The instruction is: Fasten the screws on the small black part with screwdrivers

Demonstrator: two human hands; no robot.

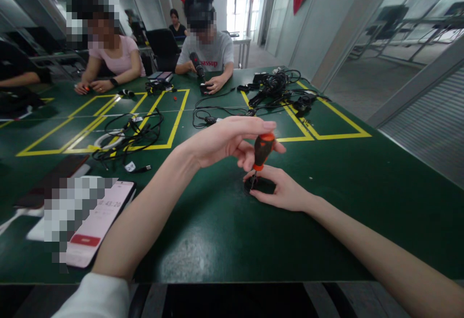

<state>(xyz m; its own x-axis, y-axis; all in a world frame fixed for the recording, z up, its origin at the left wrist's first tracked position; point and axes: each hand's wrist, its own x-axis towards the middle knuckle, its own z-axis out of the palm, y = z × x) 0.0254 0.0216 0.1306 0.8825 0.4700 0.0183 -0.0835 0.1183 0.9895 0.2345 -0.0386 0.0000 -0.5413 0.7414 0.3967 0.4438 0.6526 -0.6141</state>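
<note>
My left hand (237,141) is closed around the handle of a short screwdriver (264,151), dark with orange-red ends. Its index finger stretches over the top of the handle. The screwdriver stands nearly upright, slightly tilted, its shaft pointing down at a small black round part (248,184) on the green table. My right hand (281,187) rests on the table and pinches that black part between thumb and fingers. Whether the tip sits in a screw is too small to tell.
Phones (105,216) lie at the left front. Loose black cables (136,132) spread behind them, and a bigger cable heap (271,88) lies at the back right. Yellow tape (177,120) marks boxes on the table (344,187). Across it, a person in grey (206,50) holds a black power tool; others sit left.
</note>
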